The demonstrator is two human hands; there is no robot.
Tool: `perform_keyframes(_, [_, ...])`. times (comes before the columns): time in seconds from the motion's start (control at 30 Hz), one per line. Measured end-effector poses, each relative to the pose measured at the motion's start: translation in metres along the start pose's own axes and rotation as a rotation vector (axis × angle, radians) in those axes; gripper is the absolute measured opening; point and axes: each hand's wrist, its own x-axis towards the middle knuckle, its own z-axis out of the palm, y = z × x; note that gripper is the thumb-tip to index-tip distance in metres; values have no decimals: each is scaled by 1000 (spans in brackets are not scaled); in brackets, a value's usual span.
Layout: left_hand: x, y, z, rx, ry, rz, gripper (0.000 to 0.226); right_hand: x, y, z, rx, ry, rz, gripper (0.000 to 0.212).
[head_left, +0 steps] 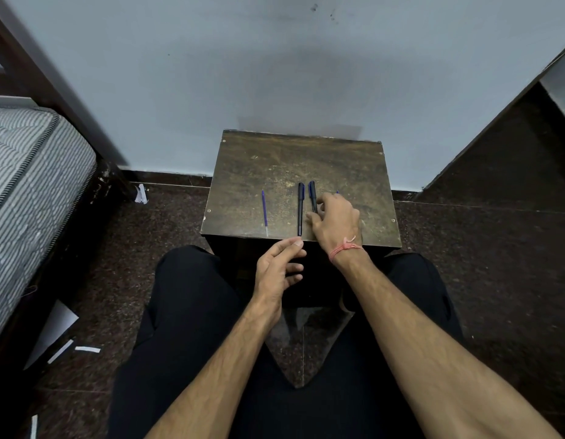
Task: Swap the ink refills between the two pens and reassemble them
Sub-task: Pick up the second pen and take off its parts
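Worn wooden stool top (274,160): we see two pen barrels (300,209), one loose refill (264,212) lying apart; right hand (335,221) fingers the right barrel, left hand (279,270) hangs slack, empty—refills may roll off, we judge.

A single wide-angle view looks forward and steeply down from the person's head, close above both forearms. The left hand (279,264) sits near the middle of the frame, the right hand (335,221) just beyond it and to its right, over the near edge of a small wooden table (274,166). Beyond the hands rises a pale wall (274,74); below them, the person's lap fills the bottom.
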Motion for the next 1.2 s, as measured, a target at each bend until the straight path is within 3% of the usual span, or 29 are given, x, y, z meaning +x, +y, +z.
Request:
perform_keyframes(0.23, [2,-3,-6,8,49,25,28,-10,-23,7,-93,-72,-125,19])
perform_keyframes(0.4, [4,-1,-10,-50,126,19,34,-23,-26,13,-127,-70,-104,14])
perform_keyframes(0.63, [3,-3,-11,-9,191,19,29,-54,-21,4,114,-92,-13,7])
perform_keyframes(0.73, [2,-2,-9,36,169,34,33,-87,-10,-5,204,-94,-43,6])
perform_keyframes(0.9, [3,-6,-6,93,68,76,34,-125,-1,-11,147,-163,-166,9])
perform_keyframes(1.0, [6,-12,-7,130,74,116,25,-128,-1,-12,168,-214,-205,9])
perform_keyframes(1.1, [7,-10,-7,154,60,150,21,-124,6,-18,444,-172,-50,13])
perform_keyframes(1.2, [2,-10,-5,230,-83,125,24,-111,20,-24,698,-144,141,15])
